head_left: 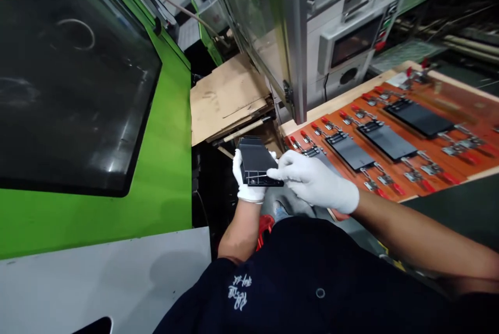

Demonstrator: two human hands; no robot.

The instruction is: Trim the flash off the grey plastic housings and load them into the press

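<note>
Black part [258, 158] sits in the left hand [250, 193], fingers wrapped around it, long axis seemingly pointing away from the body, right hand [312, 182] bunched at its near end, any pinch unclear.

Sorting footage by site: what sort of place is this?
Probably a factory floor: a large green machine, an orange board bearing red-handled clamps and flat dark parts, and a pale cabinet with a screen.

Top R dim; glare on blk window [74, 84]; R edge blurry.
</note>
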